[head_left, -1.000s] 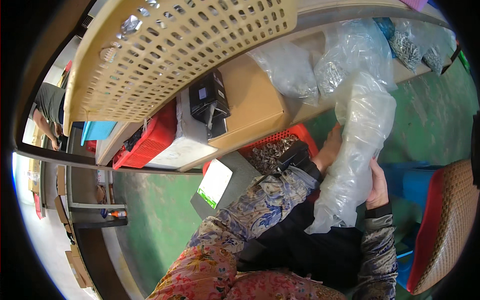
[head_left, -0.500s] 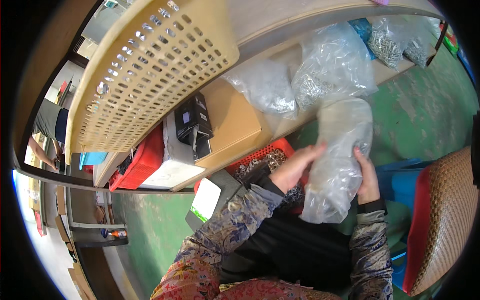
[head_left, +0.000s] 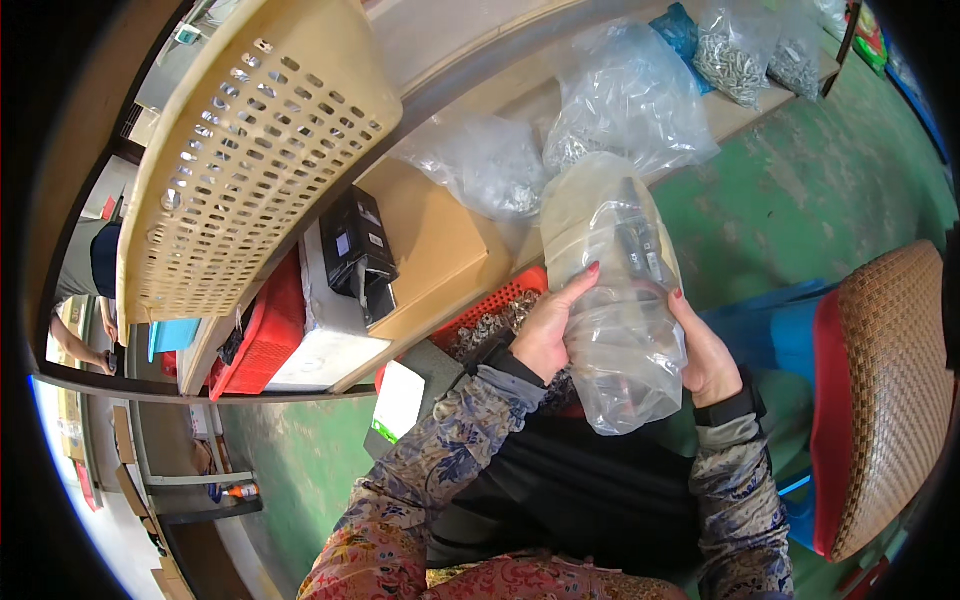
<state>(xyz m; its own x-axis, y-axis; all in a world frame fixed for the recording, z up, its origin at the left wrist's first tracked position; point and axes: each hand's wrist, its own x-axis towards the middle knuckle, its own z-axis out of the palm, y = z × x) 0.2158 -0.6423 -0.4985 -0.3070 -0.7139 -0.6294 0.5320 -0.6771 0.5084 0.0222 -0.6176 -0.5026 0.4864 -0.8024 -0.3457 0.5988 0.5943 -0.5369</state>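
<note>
A clear plastic bag (head_left: 625, 350) is held up in front of me between both hands. My left hand (head_left: 545, 335) grips its left side, thumb lying along the plastic. On the opposite side my right hand (head_left: 707, 352) has its fingers behind the bag and its thumb in front. The upper part of the bag bulges round, and a dark patch with a small pale mark shows there; I cannot make out what it is. Below the left hand, partly hidden, a red basket (head_left: 535, 281) holds small shiny metal parts (head_left: 487, 326).
Filled clear bags (head_left: 640, 100) and bags of metal pieces (head_left: 735, 62) lie on the shelf ahead. A cardboard box (head_left: 430, 235), black device (head_left: 357, 240) and tan perforated basket (head_left: 265, 150) are to the left. A woven-backed chair (head_left: 895, 400) stands at right. Another person's hand (head_left: 95, 358) shows far left.
The bag has moved left and toward an upright position, and its rounded upper part now faces me. Both hands have shifted with it, and the view has turned slightly.
</note>
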